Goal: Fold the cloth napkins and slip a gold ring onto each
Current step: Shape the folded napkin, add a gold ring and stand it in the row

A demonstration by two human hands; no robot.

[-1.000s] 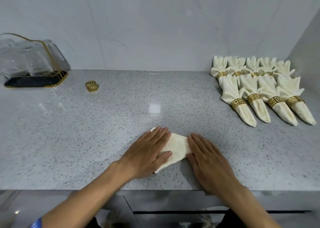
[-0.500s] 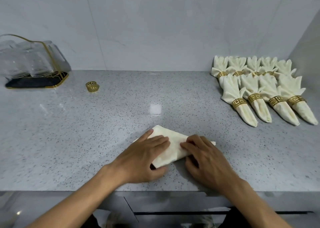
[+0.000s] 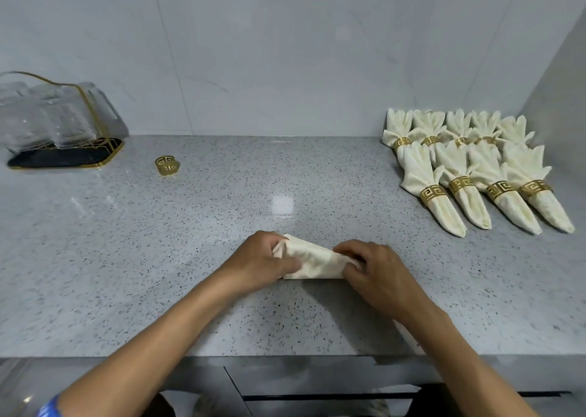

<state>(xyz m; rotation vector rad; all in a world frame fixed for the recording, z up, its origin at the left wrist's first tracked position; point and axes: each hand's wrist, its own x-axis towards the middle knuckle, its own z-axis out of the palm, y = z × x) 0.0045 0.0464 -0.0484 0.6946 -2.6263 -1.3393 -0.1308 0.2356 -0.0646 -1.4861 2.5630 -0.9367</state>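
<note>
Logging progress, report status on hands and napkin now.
Left hand and right hand both grip the napkin on the counter. Loose gold ring far left, unused. Nothing in the way.

Both forearms reach in from the near edge, bare, converging toward centre. L hand (image 3: pixel 258 263) has fingers curled, thumb side pinching one end of the napkin (image 3: pixel 312 263). R hand (image 3: pixel 375 272) is knuckles-up, fingers bent, gripping the other end. Hands sit near each other, not touching.
</note>
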